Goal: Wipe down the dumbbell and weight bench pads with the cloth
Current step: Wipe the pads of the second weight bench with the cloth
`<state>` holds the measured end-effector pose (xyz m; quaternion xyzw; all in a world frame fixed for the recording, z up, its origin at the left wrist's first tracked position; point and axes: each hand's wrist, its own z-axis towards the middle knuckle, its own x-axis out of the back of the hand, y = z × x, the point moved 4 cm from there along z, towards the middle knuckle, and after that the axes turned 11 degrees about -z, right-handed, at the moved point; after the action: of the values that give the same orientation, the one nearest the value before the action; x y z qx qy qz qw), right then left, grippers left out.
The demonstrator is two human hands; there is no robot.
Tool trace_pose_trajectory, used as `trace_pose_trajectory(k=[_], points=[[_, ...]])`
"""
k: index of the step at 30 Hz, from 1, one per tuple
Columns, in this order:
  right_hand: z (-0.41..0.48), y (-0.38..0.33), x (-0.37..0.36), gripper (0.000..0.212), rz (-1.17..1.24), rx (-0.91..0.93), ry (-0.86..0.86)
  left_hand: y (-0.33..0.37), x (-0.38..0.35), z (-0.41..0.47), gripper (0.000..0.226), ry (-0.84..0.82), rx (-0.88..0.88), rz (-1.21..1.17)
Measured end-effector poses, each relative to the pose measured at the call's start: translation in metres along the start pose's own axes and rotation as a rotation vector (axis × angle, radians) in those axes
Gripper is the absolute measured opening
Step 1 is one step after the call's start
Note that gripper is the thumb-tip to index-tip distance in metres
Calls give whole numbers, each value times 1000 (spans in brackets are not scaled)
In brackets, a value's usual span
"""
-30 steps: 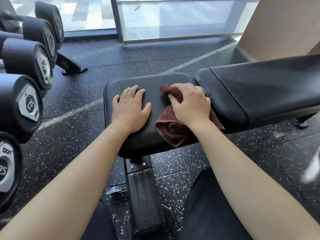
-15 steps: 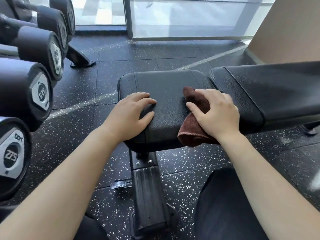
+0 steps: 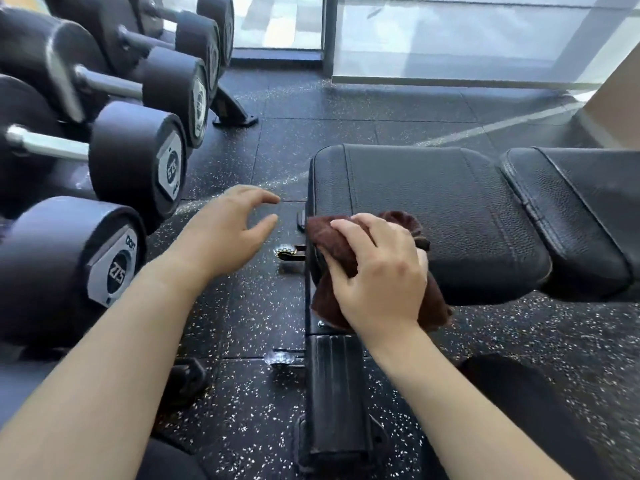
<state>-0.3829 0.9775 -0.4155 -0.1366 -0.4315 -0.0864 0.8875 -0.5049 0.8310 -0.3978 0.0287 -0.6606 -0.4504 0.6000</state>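
Right hand (image 3: pixel 377 271) is gripping a bunched brown cloth (image 3: pixel 329 233), its fingers curling over the fabric and pressing it against the near left corner of the bench seat pad (image 3: pixel 433 202). Part of the cloth is hanging down below the seat pad's front edge, and a small fold is lying on the seat pad's top just beyond the knuckles. Left hand (image 3: pixel 221 233) is hovering just left of the seat pad, touching nothing and holding nothing, with its fingers loosely bent and the thumb spread away from them.

Under the seat pad's left edge a metal adjustment knob (image 3: pixel 285 251) is sticking out, and the black bench frame beam (image 3: pixel 334 393) is running from beneath the seat pad towards the person. Right of the seat pad, just beside it with a narrow gap between them, the black backrest pad (image 3: pixel 571 209) is lying. Well left of the seat pad, beyond the left hand, a dumbbell marked 27.5 (image 3: pixel 69 265) is sitting in a row with several more dumbbells (image 3: pixel 138 161) on a rack. Speckled black rubber flooring (image 3: pixel 346 109) is stretching out beyond the seat pad to a glass window wall (image 3: pixel 450 32).
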Motion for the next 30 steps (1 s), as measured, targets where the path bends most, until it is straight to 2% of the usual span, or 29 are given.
trace_pose_trajectory(k=[5,10,12,20,26,30], points=[[12,-23,-4,32,-60,80,-76,-1,10,3,31,75,44,-29],[-5,-1,6,32,-47,234,-34,29,-9,26,27,88,-27,-94],[-14,19,9,33,-45,236,-11,40,-22,30,26,82,-67,-117],[-25,144,30,27,-144,-182,171,92,-83,35,23,-12,-264,-154],[-14,179,38,27,105,-371,279,119,-117,28,25,-82,-316,-62],[-29,166,37,29,121,-421,301,120,-121,26,25,-54,-338,-29]])
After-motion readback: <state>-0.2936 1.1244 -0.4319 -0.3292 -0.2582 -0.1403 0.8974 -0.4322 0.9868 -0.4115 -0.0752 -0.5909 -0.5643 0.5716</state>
